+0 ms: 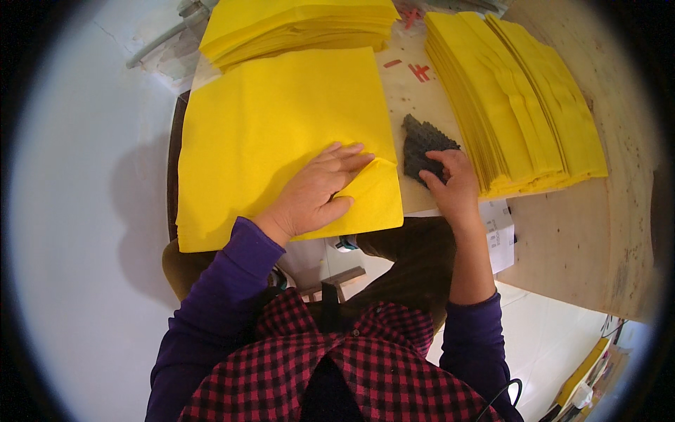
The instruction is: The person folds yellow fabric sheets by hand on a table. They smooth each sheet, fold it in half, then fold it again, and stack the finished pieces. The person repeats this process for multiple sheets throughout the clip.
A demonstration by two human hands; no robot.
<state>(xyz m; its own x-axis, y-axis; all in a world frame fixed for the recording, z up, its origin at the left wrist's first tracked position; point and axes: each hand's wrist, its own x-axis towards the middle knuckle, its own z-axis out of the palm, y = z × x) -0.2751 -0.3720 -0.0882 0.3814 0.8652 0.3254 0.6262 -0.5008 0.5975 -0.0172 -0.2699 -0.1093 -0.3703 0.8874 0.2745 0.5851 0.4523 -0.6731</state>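
Note:
A stack of yellow, felt-like sheets lies on the table in front of me. My left hand rests flat on it near the right edge, fingers stretched out. Beside those fingers and the thumb, the top sheet's near right corner is lifted into a small fold. Right of the stack sits a crumpled dark grey piece with a bumpy surface, a cloth or sponge; I cannot tell which. My right hand touches its right side, thumb and index finger apart.
Another yellow pile stands behind the stack. Two yellow piles lie at the right, one nearer and one beyond. Red marks show on the wooden table. A white printed box is below the table edge, near my legs.

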